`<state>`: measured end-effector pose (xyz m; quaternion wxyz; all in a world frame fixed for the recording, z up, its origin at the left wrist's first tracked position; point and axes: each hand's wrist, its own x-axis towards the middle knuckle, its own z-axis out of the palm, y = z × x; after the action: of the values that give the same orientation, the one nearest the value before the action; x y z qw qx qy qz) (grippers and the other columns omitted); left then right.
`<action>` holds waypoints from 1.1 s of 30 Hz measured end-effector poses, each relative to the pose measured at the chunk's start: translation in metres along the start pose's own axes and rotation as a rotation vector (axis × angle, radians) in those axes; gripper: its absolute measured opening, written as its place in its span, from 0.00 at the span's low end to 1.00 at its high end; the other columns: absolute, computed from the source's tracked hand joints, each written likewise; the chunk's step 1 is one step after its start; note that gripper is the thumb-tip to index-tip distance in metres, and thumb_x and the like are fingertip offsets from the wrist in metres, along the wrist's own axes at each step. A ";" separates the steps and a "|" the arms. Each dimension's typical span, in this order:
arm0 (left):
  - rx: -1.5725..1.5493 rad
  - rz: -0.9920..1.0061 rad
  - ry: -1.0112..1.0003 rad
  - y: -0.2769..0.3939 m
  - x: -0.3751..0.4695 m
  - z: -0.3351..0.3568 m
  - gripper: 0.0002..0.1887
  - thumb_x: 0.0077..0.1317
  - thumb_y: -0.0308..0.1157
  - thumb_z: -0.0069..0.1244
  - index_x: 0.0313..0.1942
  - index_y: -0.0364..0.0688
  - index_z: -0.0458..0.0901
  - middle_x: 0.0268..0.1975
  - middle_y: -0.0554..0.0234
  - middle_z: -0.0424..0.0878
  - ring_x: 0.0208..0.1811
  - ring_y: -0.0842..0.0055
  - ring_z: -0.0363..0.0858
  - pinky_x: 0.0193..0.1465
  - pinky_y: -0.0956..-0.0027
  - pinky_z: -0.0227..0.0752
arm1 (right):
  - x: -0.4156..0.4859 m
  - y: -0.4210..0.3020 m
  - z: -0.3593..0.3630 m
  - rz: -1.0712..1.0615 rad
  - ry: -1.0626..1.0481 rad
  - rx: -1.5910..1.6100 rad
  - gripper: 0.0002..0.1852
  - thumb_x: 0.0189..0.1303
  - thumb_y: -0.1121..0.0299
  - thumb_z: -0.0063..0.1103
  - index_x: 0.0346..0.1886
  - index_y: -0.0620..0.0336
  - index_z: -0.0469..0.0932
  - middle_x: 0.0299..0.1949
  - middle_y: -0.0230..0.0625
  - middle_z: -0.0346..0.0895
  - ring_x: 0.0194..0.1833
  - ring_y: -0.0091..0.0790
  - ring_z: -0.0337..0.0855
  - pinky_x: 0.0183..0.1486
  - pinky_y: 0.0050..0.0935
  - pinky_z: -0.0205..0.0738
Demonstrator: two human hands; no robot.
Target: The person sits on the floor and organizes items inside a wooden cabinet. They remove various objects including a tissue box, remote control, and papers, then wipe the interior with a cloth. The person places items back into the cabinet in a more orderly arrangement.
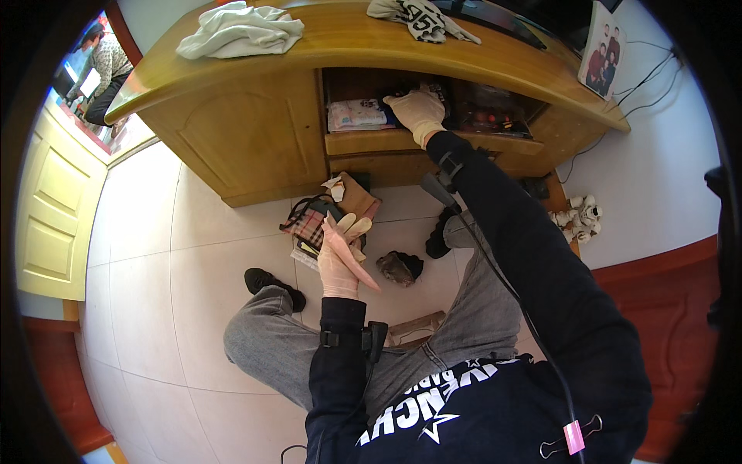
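Note:
My left hand (pixel 339 277), in a thin pale glove, holds a long, flat pink piece (pixel 350 253) above the floor; I cannot tell what it is. My right hand (pixel 418 110), gloved too, reaches into the open drawer (pixel 371 141) of a wooden cabinet. Its fingers are at a dark bundle (pixel 439 93) and partly hidden. Left of it in the drawer lies a printed soft pack (pixel 358 113). On the right are clear plastic bags with red items (pixel 487 119). Beneath my left hand a plaid bag (pixel 307 223) rests near a brown paper bag or box (pixel 356 197).
White cloth (pixel 240 32) and a printed cloth (pixel 423 17) lie on the cabinet top (pixel 324 49), near a framed photo (pixel 604 55). A dark bundle in plastic (pixel 400 268) sits between my feet. White figurines (pixel 579 217) stand at right. Another person (pixel 104 69) sits beyond the doorway.

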<state>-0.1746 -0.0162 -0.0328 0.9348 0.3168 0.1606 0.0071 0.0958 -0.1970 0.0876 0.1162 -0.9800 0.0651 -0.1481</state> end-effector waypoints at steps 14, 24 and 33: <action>-0.155 -0.082 0.127 -0.001 0.014 -0.022 0.29 0.79 0.54 0.36 0.66 0.41 0.71 0.59 0.56 0.81 0.58 0.63 0.81 0.62 0.53 0.76 | -0.055 0.012 -0.007 -0.006 0.341 0.727 0.18 0.67 0.58 0.59 0.44 0.66 0.85 0.44 0.47 0.87 0.49 0.47 0.83 0.55 0.36 0.73; -0.299 0.002 0.100 0.004 0.005 -0.015 0.26 0.78 0.49 0.44 0.67 0.43 0.71 0.63 0.60 0.77 0.64 0.67 0.75 0.67 0.62 0.70 | -0.269 0.017 -0.012 -0.121 -0.707 1.089 0.32 0.63 0.60 0.70 0.67 0.65 0.74 0.41 0.36 0.85 0.34 0.21 0.80 0.40 0.23 0.78; -0.194 0.028 -0.129 0.024 -0.004 0.016 0.29 0.78 0.47 0.46 0.70 0.39 0.65 0.66 0.51 0.75 0.61 0.65 0.78 0.62 0.61 0.75 | -0.190 0.006 -0.047 -0.013 -0.709 1.084 0.15 0.63 0.66 0.70 0.46 0.69 0.83 0.31 0.31 0.82 0.21 0.17 0.75 0.18 0.20 0.67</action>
<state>-0.1717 -0.0068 -0.0056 0.9692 0.2269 0.0943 0.0154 -0.0987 -0.1821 0.0772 0.6080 -0.7721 -0.0674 0.1719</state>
